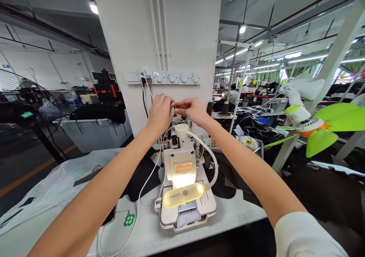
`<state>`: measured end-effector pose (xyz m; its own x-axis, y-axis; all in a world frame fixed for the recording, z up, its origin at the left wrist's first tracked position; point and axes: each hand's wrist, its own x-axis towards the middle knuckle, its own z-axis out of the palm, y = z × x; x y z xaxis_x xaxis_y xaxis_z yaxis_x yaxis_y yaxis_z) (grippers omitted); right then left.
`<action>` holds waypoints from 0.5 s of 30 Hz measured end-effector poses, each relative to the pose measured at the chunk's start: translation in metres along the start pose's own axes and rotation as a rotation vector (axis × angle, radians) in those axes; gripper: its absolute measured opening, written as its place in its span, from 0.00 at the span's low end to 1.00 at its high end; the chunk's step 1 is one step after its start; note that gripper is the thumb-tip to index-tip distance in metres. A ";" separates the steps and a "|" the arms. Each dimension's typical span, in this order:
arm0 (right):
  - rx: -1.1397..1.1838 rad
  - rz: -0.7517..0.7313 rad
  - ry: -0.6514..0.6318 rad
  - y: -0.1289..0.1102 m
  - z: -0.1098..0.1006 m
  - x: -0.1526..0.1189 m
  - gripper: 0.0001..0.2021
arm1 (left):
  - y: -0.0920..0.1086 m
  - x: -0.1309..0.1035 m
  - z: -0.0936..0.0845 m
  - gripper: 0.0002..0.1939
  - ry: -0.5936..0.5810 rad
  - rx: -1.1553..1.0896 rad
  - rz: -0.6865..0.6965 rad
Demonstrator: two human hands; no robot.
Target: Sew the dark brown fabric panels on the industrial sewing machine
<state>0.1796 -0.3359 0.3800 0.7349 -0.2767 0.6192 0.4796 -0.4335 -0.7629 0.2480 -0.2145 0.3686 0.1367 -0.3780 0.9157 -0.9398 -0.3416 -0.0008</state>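
Observation:
Both my arms reach out over a white sewing machine [168,164] on the table. My left hand [160,113] is closed in a pinch above the back of the machine. Facing it, my right hand [194,110] pinches too, with its fingertips almost meeting the left ones. Whatever lies between the fingertips is too small to make out. Just below them are the machine's upper fittings. A lit lamp [184,195] on a white bendy neck shines in front of the machine head.
A white cable [146,183] runs down the table's left side, near a green flower charm [129,219] and a plastic bag [71,173]. Dark thread cones [225,108] stand behind, right of the machine. A green-bladed fan [313,127] is at right; sockets [172,78] line the pillar.

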 end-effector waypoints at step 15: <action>-0.057 -0.083 0.251 0.013 -0.001 0.006 0.08 | 0.001 0.002 0.024 0.06 -0.198 -0.345 -0.335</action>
<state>0.1903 -0.3443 0.3740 0.5491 -0.4386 0.7115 0.5001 -0.5096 -0.7001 0.2545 -0.2360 0.3610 0.4726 -0.4641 0.7492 -0.8785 -0.1805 0.4424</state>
